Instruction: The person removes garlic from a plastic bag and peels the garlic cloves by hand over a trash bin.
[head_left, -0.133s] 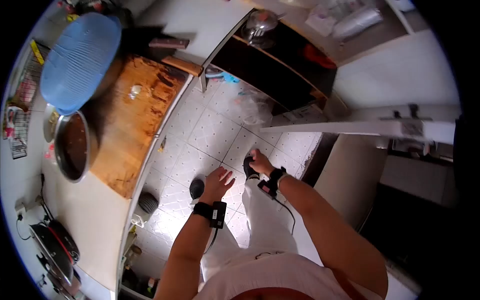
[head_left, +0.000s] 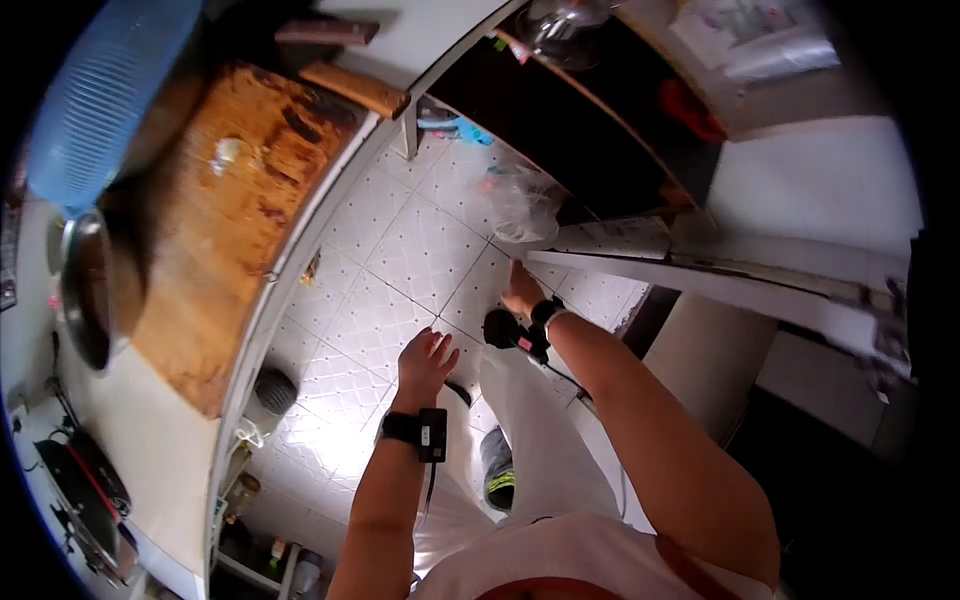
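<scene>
Head view shows me, watching from far off, two bare hands held low over the tiled floor (head_left: 400,245); the left hand (head_left: 425,362) has its fingers loosely spread, with nothing in its hold; the right hand (head_left: 521,292) is partly curled, and I cannot tell how far it is closed or whether anything is tucked inside; nearest to it is the free end of a white door (head_left: 690,278), just beyond the fingertips, though I cannot make out contact; from here I judge that a careless sweep could rap those knuckles on the door edge, or snag the right wrist's cable (head_left: 575,382) there; a crumpled clear plastic bag (head_left: 525,210) on the tiles could slide under a shoe; a wooden handle (head_left: 355,88) lies so near the counter's edge that a brushing sleeve might tip it off; as for containers, I cannot see what the bag holds; on the counter a metal basin (head_left: 112,300) has something dark brown in it, liquid or solid I cannot say; the ribbed blue basket (head_left: 110,100) above it hides its inside from me; a jar (head_left: 243,487) on the low shelf is too dim to read.
</scene>
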